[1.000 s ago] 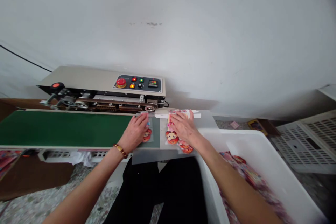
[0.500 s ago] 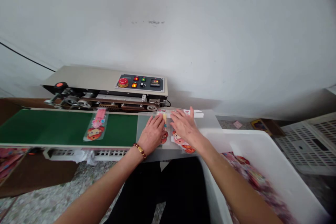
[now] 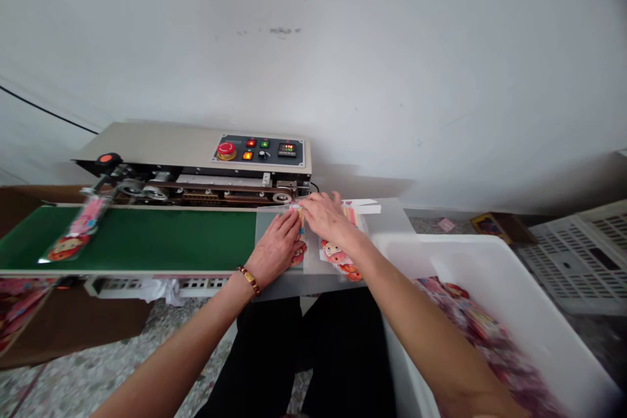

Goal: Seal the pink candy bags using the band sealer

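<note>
My left hand (image 3: pixel 275 245) has its fingers closed together on a clear plastic packet (image 3: pixel 298 256) with a red-haired cartoon head at its lower end. That packet lies upright on the grey plate at the belt's right end. Fingers apart, my right hand (image 3: pixel 324 215) reaches across and touches the packet's upper end near the machine's inlet; its fingertips are partly hidden. Under my right wrist lies a pile of similar packets (image 3: pixel 337 255). Another cartoon packet (image 3: pixel 81 228) rides tilted at the left of the green conveyor belt (image 3: pixel 181 241).
A sealing machine (image 3: pixel 171 144) with lit buttons and a display stands against the wall. At right a white tub (image 3: pixel 494 255) holds many packets, with a white crate (image 3: pixel 568 268) beyond it. A brown cardboard box (image 3: pixel 83 326) with packets sits below the belt's left end.
The packet on the belt has travelled left and now lies tilted. My right hand has moved left from over the pile to the upper end of the packet under my left hand.
</note>
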Demonstrator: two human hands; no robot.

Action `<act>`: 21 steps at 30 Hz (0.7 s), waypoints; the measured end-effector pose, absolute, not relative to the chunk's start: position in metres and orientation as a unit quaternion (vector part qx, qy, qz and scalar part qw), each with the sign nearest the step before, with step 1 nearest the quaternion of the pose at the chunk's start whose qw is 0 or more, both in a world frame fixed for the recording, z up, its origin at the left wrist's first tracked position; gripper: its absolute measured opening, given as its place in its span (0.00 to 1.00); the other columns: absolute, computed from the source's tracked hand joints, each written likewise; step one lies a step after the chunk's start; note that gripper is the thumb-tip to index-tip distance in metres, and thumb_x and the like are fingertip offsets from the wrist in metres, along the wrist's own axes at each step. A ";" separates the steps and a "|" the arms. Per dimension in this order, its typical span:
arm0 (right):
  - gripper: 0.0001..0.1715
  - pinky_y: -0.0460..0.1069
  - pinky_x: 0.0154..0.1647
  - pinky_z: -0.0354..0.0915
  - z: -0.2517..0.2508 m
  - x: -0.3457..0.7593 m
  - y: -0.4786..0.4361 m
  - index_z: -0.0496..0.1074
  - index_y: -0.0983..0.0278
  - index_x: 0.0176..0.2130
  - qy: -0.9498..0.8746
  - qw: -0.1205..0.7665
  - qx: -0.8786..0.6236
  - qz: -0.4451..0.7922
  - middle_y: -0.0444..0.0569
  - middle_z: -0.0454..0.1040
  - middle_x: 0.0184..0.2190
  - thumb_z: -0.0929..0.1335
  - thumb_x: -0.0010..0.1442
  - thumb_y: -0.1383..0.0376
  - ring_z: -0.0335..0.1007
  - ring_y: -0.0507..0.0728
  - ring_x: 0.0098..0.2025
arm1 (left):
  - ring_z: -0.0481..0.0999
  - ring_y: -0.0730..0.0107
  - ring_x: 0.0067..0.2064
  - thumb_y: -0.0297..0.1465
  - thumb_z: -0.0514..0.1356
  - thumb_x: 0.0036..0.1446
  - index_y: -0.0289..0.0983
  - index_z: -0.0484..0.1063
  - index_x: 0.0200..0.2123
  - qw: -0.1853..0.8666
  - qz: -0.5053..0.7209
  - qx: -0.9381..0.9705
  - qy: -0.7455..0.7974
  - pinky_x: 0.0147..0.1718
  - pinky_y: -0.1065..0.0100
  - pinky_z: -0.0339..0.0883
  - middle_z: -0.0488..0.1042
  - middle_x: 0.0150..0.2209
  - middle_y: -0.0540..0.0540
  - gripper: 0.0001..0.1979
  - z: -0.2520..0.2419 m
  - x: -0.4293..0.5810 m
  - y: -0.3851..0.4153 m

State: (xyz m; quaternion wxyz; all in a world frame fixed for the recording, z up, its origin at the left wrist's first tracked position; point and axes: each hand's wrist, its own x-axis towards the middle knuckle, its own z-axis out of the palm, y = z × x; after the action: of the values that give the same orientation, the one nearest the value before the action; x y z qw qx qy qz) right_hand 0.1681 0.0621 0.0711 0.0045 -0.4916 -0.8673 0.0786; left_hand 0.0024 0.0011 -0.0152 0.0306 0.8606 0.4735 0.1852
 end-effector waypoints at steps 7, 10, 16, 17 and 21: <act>0.20 0.66 0.61 0.50 0.061 0.163 0.074 0.77 0.60 0.49 -0.870 0.002 -0.489 0.062 0.54 0.75 0.52 0.59 0.69 0.70 0.67 0.64 0.53 | 0.59 0.50 0.71 0.31 0.53 0.67 0.29 0.59 0.66 0.032 0.183 0.851 0.492 0.68 0.45 0.56 0.62 0.68 0.30 0.26 -0.014 0.002 0.000; 0.21 0.70 0.64 0.45 0.064 0.184 0.068 0.76 0.61 0.51 -0.859 0.006 -0.509 0.048 0.54 0.77 0.52 0.58 0.69 0.71 0.68 0.64 0.53 | 0.60 0.51 0.70 0.31 0.52 0.67 0.32 0.61 0.66 0.039 0.193 0.841 0.505 0.68 0.44 0.57 0.63 0.68 0.32 0.25 -0.014 0.000 0.001; 0.21 0.77 0.67 0.33 0.060 0.231 0.045 0.75 0.59 0.52 -0.862 0.007 -0.505 0.025 0.52 0.73 0.59 0.58 0.70 0.72 0.63 0.65 0.61 | 0.61 0.51 0.70 0.30 0.51 0.67 0.32 0.66 0.61 0.026 0.181 0.829 0.528 0.67 0.44 0.57 0.66 0.65 0.31 0.21 -0.014 -0.043 -0.001; 0.22 0.78 0.68 0.32 0.058 0.232 0.043 0.74 0.59 0.53 -0.867 0.003 -0.498 0.021 0.52 0.73 0.60 0.59 0.69 0.72 0.62 0.65 0.62 | 0.62 0.52 0.69 0.30 0.50 0.67 0.32 0.67 0.60 0.020 0.180 0.826 0.533 0.67 0.44 0.58 0.67 0.65 0.32 0.20 -0.014 -0.056 -0.003; 0.26 0.77 0.70 0.31 0.051 0.212 0.040 0.73 0.60 0.56 -0.881 0.001 -0.473 0.009 0.53 0.73 0.60 0.60 0.66 0.77 0.60 0.65 0.64 | 0.69 0.50 0.65 0.33 0.49 0.69 0.38 0.68 0.57 -0.046 0.188 0.779 0.596 0.66 0.38 0.56 0.69 0.64 0.36 0.18 -0.010 -0.098 -0.013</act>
State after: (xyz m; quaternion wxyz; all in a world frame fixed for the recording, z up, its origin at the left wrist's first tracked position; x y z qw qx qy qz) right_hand 0.2121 0.0401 0.0508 0.0014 -0.4729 -0.8811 0.0091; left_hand -0.0981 -0.0125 -0.0096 -0.0461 0.7794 0.5958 0.1881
